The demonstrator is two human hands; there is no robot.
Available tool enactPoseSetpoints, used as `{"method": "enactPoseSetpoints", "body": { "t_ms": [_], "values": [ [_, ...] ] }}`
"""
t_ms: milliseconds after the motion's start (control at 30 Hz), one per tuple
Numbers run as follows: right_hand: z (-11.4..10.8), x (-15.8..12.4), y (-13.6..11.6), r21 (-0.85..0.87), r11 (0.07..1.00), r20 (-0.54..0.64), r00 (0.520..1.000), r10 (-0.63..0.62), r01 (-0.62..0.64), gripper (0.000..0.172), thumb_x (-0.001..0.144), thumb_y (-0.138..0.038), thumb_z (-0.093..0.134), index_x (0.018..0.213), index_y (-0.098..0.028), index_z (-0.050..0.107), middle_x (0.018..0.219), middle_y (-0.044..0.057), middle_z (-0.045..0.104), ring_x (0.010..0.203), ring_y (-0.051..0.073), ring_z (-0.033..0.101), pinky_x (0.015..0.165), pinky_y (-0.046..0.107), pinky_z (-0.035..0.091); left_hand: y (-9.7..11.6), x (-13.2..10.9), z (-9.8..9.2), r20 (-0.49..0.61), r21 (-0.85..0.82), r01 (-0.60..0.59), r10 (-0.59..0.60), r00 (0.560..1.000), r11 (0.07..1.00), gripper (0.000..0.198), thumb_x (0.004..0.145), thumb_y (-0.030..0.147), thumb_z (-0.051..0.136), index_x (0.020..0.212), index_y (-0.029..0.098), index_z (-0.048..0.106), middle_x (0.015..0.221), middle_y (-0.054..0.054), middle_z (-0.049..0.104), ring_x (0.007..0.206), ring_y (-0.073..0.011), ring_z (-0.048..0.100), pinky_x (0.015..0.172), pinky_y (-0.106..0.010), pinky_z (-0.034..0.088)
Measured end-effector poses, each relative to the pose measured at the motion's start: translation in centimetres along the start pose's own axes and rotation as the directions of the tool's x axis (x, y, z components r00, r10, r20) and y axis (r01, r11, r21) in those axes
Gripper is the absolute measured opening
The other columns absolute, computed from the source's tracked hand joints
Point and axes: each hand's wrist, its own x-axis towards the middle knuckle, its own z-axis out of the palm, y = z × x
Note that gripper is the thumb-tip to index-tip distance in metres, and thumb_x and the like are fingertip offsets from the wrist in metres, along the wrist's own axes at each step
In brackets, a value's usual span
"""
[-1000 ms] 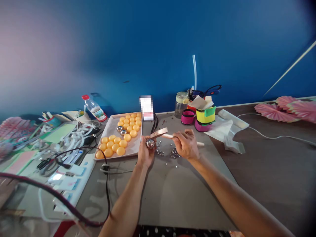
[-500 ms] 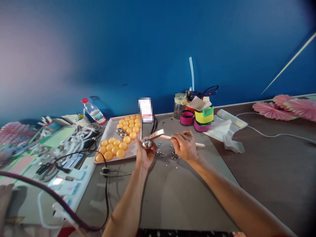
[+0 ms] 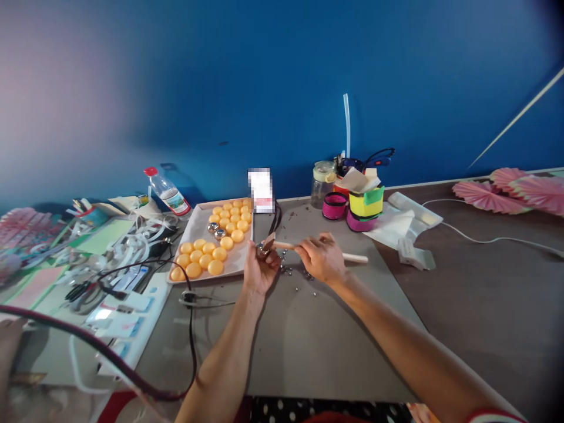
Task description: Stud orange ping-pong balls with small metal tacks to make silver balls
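My left hand [image 3: 261, 271] is closed around a shiny silver ball [image 3: 263, 251], held up off the table. Fingers and a tool cover part of the ball. My right hand [image 3: 324, 258] grips the pale handle of a wooden mallet-like tool [image 3: 355, 258]; its block-shaped head lies against the top of the ball. Small silver beads [image 3: 288, 271] are scattered on the grey mat beneath the hands. Left of my left hand stands a shallow white tray [image 3: 200, 222] with several orange domes [image 3: 215, 267] and two silver balls [image 3: 219, 234].
A clear bottle [image 3: 173, 198] leans behind the tray. Cables and papers crowd the left side, with a dark cord [image 3: 110, 358] across the near left. A glass jar [image 3: 323, 187], magenta and yellow fabric containers [image 3: 365, 202] and clear plastic packaging [image 3: 402, 218] stand back right.
The tool's head has come down onto the silver ball, and my right hand has shifted slightly left. My left hand keeps its hold, with less of the ball visible now.
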Motion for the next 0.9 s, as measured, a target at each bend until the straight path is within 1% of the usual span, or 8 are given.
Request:
{"method": "enactPoseSetpoints", "body": {
  "t_ms": [167, 300, 467, 567, 633, 733, 767, 900],
  "values": [
    [-0.21, 0.13, -0.23, 0.051, 0.998, -0.08, 0.996, 0.049, -0.045, 0.025, 0.092, -0.026, 0.04, 0.08, -0.017, 0.06, 0.069, 0.003, 0.065, 0.059, 0.013, 0.049, 0.076, 0.031, 0.028, 0.11, 0.04, -0.03, -0.022, -0.011, 0.022, -0.022, 1.0, 1.0, 0.047, 0.086, 0.056, 0.042, 0.074, 0.013, 0.057, 0.068, -0.003, 0.052, 0.049, -0.0063, 0.037, 0.048, -0.021, 0.035],
    [-0.02, 0.15, -0.43, -0.001, 1.0, -0.016, 1.0, 0.004, -0.004, 0.028, 0.091, -0.03, 0.043, 0.072, -0.018, 0.059, 0.06, 0.001, 0.062, 0.052, 0.012, 0.044, 0.073, 0.031, 0.028, 0.04, 0.05, 0.05, -0.067, -0.009, 0.047, -0.048, 0.997, 0.999, 0.047, 0.087, 0.054, 0.042, 0.066, 0.014, 0.055, 0.06, -0.001, 0.048, 0.047, -0.007, 0.036, 0.047, -0.021, 0.034],
    [0.09, 0.01, -0.37, 0.032, 0.999, -0.076, 0.996, 0.041, -0.038, 0.024, 0.091, -0.027, 0.042, 0.078, -0.018, 0.06, 0.068, 0.002, 0.065, 0.056, 0.012, 0.047, 0.077, 0.03, 0.028, -0.02, 0.18, 0.09, -0.059, -0.041, 0.048, -0.05, 0.997, 0.998, 0.049, 0.089, 0.054, 0.038, 0.07, 0.014, 0.057, 0.064, -0.002, 0.051, 0.05, -0.0072, 0.038, 0.049, -0.021, 0.036],
    [0.26, -0.03, -0.46, 0.008, 1.0, -0.044, 0.999, 0.017, -0.016, 0.026, 0.091, -0.028, 0.043, 0.074, -0.018, 0.06, 0.061, 0.001, 0.062, 0.053, 0.011, 0.044, 0.076, 0.03, 0.028, -0.12, 0.27, -0.06, -0.091, -0.069, 0.033, -0.039, 0.995, 0.997, 0.048, 0.088, 0.053, 0.04, 0.063, 0.014, 0.055, 0.059, -0.001, 0.047, 0.052, -0.0088, 0.041, 0.052, -0.023, 0.039],
    [0.32, -0.03, -0.56, 0.004, 1.0, -0.042, 0.999, 0.004, -0.004, 0.026, 0.091, -0.03, 0.045, 0.073, -0.018, 0.059, 0.059, 0.0, 0.061, 0.052, 0.011, 0.043, 0.076, 0.03, 0.028, -0.17, 0.25, -0.1, -0.109, -0.046, 0.069, -0.074, 0.991, 0.997, 0.047, 0.088, 0.052, 0.04, 0.063, 0.014, 0.056, 0.056, -0.001, 0.045, 0.052, -0.0099, 0.042, 0.051, -0.023, 0.039],
    [0.2, -0.04, -0.62, 0.038, 0.999, -0.099, 0.994, 0.039, -0.036, 0.024, 0.091, -0.028, 0.042, 0.078, -0.018, 0.06, 0.068, 0.001, 0.065, 0.057, 0.011, 0.048, 0.079, 0.03, 0.027, -0.19, 0.16, 0.03, -0.065, -0.039, 0.075, -0.077, 0.995, 0.996, 0.051, 0.088, 0.055, 0.037, 0.069, 0.013, 0.059, 0.064, -0.004, 0.051, 0.054, -0.0097, 0.043, 0.052, -0.024, 0.04],
    [0.15, -0.03, -0.64, 0.039, 0.998, -0.103, 0.994, 0.043, -0.04, 0.024, 0.092, -0.027, 0.042, 0.078, -0.018, 0.06, 0.069, 0.001, 0.065, 0.057, 0.011, 0.048, 0.079, 0.03, 0.027, -0.19, 0.15, 0.08, -0.068, -0.048, 0.066, -0.069, 0.995, 0.997, 0.052, 0.088, 0.056, 0.036, 0.067, 0.014, 0.058, 0.063, -0.004, 0.05, 0.053, -0.0094, 0.042, 0.052, -0.024, 0.04],
    [0.06, 0.05, -0.7, -0.009, 1.0, -0.051, 0.999, 0.003, -0.004, 0.026, 0.091, -0.03, 0.045, 0.071, -0.018, 0.058, 0.059, 0.0, 0.061, 0.051, 0.011, 0.044, 0.076, 0.031, 0.028, -0.25, 0.31, 0.06, -0.124, -0.055, 0.027, -0.034, 0.992, 0.998, 0.055, 0.088, 0.058, 0.034, 0.064, 0.014, 0.056, 0.055, -0.001, 0.045, 0.048, -0.009, 0.038, 0.048, -0.023, 0.037]
  ]
}}
